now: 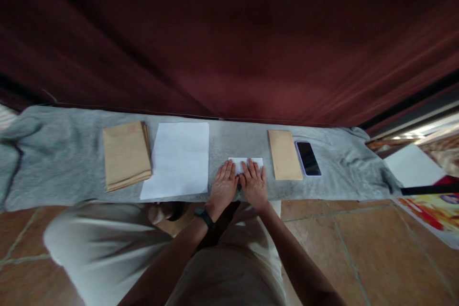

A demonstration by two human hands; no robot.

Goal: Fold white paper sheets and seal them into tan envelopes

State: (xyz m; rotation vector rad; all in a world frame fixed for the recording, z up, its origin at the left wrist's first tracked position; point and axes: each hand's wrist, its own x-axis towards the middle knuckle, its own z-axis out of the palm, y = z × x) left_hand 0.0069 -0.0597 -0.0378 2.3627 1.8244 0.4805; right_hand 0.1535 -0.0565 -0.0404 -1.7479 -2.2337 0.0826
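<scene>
A small folded white paper (237, 164) lies on the grey cloth in front of me. My left hand (224, 185) rests flat on its left part, fingers stretched out. On the right part lies my right hand (254, 184), also flat, with its fingers slightly spread. The thumbs come close together near the paper's lower edge, and the hands cover much of it. Left of my hands is a stack of large white sheets (181, 160). A single brown envelope (286, 155) lies to the right of them.
A stack of brown envelopes (126, 155) sits at the left on the grey cloth (68, 153). Beside the single envelope is a phone (308, 158). Dark red fabric (229, 48) rises behind the narrow surface. White card (414, 165) and a colourful printed package (435, 213) are at far right.
</scene>
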